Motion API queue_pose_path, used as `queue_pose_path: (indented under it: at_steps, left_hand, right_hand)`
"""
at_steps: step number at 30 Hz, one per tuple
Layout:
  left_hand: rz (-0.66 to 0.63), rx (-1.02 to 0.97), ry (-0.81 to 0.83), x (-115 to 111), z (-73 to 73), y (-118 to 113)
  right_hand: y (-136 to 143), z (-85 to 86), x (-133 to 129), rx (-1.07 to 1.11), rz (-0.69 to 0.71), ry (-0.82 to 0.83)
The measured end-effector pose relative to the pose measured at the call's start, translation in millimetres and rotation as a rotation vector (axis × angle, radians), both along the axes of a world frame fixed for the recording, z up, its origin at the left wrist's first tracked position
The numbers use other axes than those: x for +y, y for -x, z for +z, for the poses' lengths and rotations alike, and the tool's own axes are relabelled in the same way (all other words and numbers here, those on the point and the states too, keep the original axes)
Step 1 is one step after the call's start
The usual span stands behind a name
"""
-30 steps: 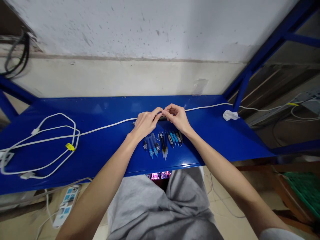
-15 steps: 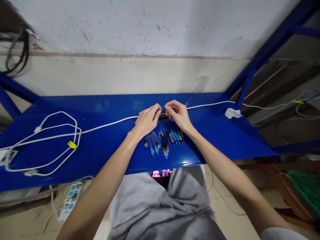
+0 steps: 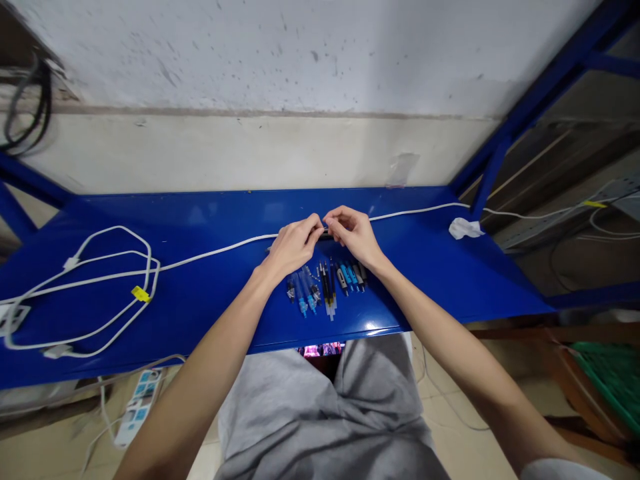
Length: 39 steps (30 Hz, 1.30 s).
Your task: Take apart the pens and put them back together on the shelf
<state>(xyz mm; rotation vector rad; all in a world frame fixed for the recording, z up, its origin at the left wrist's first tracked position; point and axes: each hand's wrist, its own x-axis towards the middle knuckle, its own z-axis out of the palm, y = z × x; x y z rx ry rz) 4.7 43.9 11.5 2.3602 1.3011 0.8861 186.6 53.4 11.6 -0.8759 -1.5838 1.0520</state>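
Observation:
My left hand (image 3: 296,243) and my right hand (image 3: 354,233) meet over the back half of the blue shelf, fingertips nearly touching. Both are closed in a pinch around something thin and small that I cannot make out. Under the fingers a dark pen-like piece (image 3: 326,235) lies partly hidden. Nearer to me are clear blue pen barrels (image 3: 303,291), dark pen refills (image 3: 329,288) with pale ends, and several blue and grey pen grip sections (image 3: 352,276), set out in side-by-side groups. Small clear parts lie around the barrels.
A white cable (image 3: 220,251) runs along the blue shelf (image 3: 200,313) behind my hands and loops at the left. Crumpled white tissue (image 3: 465,228) lies at the right. A wall (image 3: 280,150) rises behind; a power strip (image 3: 139,407) is below left.
My hands have come closer together, so the gap between the fingertips has narrowed. The pen parts on the shelf keep their places; the view has shifted slightly.

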Motion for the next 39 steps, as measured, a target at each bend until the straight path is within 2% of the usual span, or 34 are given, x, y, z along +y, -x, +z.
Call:
queue_pose_path:
  at_steps: [4,13,20,39]
  left_hand:
    - [0.021,0.044,-0.003,-1.9,1.7,-0.2]
    - [0.049,0.0,-0.022,-3.8,4.0,1.1]
    - [0.039,-0.002,-0.015,-3.7,2.7,0.9]
    - [0.041,0.006,-0.047,-2.9,2.0,0.3]
  right_hand:
    - [0.5,0.8,-1.8,-0.029,0.015,0.014]
    - [1.2,-0.7,-1.6,-0.054,-0.022,0.027]
    - [-0.1,-1.4,-0.1,-0.03,0.03,0.039]
    - [0.1,0.1,-1.6,-0.08,0.031,0.052]
